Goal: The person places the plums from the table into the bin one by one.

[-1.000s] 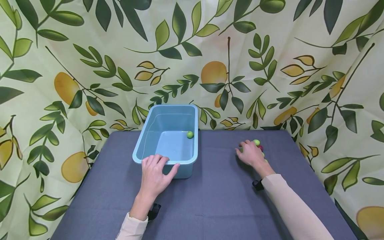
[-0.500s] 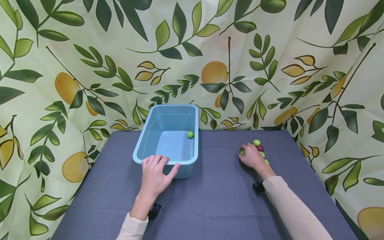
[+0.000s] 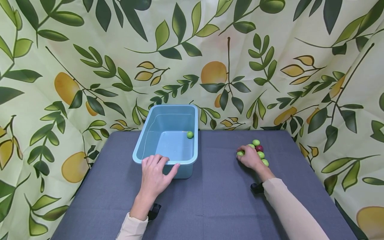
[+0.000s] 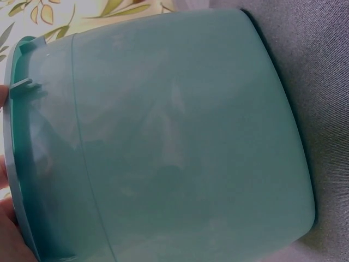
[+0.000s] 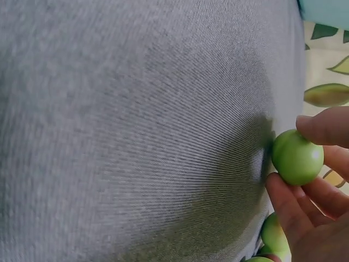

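Observation:
My right hand [image 3: 250, 156] pinches a green plum [image 5: 298, 157] between thumb and fingertips, close over the cloth. Behind and beside this hand lie several more green plums [image 3: 256, 142] and one dark red plum [image 3: 259, 148], grouped together. My left hand [image 3: 154, 175] grips the near rim of a light blue plastic tub [image 3: 196, 133], its fingers hooked over the edge. A single green plum [image 3: 190, 134] sits inside the tub against its right wall. In the left wrist view, the tub's outer wall [image 4: 180, 136] fills most of the picture, with fingertips [image 4: 2, 172] at its rim.
A dark grey-blue cloth [image 3: 219, 190] covers the table. Behind it and at both sides hangs a leaf-and-fruit patterned curtain [image 3: 180, 70]. The tub stands at the back, left of centre, near the curtain.
My right hand has taken hold of a green plum and shifted slightly left with it, uncovering more of the group. The left hand and the tub have stayed put.

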`<control>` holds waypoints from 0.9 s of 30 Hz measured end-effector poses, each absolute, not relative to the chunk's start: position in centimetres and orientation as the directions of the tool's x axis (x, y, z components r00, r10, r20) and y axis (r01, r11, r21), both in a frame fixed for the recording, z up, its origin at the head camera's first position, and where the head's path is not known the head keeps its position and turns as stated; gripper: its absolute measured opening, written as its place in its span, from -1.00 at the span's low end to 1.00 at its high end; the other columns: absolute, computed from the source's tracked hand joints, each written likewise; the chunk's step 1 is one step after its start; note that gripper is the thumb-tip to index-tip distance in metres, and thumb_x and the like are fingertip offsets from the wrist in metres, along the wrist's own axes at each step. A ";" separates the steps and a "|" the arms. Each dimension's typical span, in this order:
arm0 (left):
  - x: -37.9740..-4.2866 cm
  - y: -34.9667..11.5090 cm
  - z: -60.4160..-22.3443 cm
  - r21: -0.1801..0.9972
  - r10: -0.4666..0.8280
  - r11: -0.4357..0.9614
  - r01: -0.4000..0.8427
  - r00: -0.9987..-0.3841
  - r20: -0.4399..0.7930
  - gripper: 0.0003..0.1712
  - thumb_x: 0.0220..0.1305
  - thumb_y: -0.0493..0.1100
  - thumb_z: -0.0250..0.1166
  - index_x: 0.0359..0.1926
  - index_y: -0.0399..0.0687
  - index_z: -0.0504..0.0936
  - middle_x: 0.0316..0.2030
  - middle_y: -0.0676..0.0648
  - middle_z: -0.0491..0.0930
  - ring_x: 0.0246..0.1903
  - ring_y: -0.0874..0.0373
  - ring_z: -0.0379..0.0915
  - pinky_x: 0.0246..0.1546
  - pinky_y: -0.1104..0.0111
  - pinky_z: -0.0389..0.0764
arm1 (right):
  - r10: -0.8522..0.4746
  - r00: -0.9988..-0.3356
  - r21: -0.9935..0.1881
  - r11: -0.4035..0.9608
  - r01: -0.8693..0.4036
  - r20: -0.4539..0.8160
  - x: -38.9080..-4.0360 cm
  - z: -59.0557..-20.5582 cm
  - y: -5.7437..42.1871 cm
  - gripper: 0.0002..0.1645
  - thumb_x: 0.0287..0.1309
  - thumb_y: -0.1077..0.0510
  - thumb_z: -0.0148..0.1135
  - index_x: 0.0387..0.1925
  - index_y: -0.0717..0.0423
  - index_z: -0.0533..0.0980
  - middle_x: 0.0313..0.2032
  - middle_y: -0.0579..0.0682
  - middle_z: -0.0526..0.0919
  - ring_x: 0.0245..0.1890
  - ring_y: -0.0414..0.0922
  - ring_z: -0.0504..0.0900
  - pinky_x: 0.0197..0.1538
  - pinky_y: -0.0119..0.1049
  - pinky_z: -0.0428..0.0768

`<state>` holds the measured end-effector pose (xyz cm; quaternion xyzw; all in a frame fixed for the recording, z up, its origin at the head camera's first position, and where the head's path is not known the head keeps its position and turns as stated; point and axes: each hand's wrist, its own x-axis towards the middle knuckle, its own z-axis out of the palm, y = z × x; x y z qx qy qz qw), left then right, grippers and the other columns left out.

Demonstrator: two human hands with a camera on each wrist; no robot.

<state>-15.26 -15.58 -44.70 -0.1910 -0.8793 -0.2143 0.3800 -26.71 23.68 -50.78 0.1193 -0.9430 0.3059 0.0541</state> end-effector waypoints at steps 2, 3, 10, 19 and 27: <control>-15.3 -15.6 -44.7 0.232 0.173 0.835 0.499 -0.638 0.750 -0.38 0.39 0.34 0.11 -0.38 -0.11 0.67 -0.42 -0.05 0.53 -0.41 -0.04 0.38 -0.14 0.00 0.31 | -0.186 -0.969 -0.590 0.769 -0.247 0.164 -26.6 -50.7 23.6 -0.67 0.08 0.29 0.34 -0.10 0.41 0.63 -0.13 0.30 0.69 -0.03 0.24 0.62 0.10 0.15 0.51; -15.3 -15.6 -44.7 0.231 0.173 0.834 0.502 -0.634 0.754 -0.37 0.39 0.35 0.10 -0.38 -0.12 0.68 -0.42 -0.05 0.53 -0.41 -0.04 0.38 -0.14 0.00 0.31 | -0.183 -0.971 -0.601 0.762 -0.241 0.157 -26.5 -50.7 23.6 -0.66 0.10 0.29 0.33 -0.08 0.41 0.63 -0.12 0.30 0.69 -0.02 0.24 0.62 0.10 0.14 0.52; -15.2 -15.6 -44.6 0.241 0.169 0.830 0.503 -0.638 0.751 -0.36 0.40 0.34 0.09 -0.38 -0.13 0.67 -0.42 -0.06 0.52 -0.41 -0.05 0.37 -0.14 -0.01 0.31 | -0.160 -0.977 -0.644 0.735 -0.212 0.139 -26.1 -50.6 23.2 -0.65 0.15 0.24 0.33 -0.04 0.36 0.64 -0.06 0.29 0.68 0.01 0.21 0.61 0.11 0.13 0.51; -15.2 -15.5 -44.6 0.234 0.171 0.831 0.504 -0.634 0.754 -0.34 0.41 0.36 0.07 -0.39 -0.13 0.67 -0.42 -0.06 0.53 -0.41 -0.06 0.38 -0.15 -0.01 0.31 | -0.150 -0.981 -0.709 0.678 -0.194 0.125 -25.4 -50.3 22.6 -0.65 0.22 0.22 0.35 0.00 0.33 0.64 -0.07 0.24 0.70 -0.02 0.16 0.63 0.07 0.08 0.53; -15.2 -15.5 -44.6 0.244 0.171 0.832 0.499 -0.648 0.743 -0.35 0.41 0.35 0.07 -0.38 -0.13 0.67 -0.42 -0.06 0.53 -0.41 -0.05 0.37 -0.14 -0.01 0.30 | -0.136 -0.983 -0.753 0.633 -0.182 0.123 -24.7 -49.9 22.2 -0.62 0.22 0.17 0.38 0.03 0.28 0.64 -0.06 0.19 0.71 -0.01 0.13 0.65 -0.01 -0.04 0.57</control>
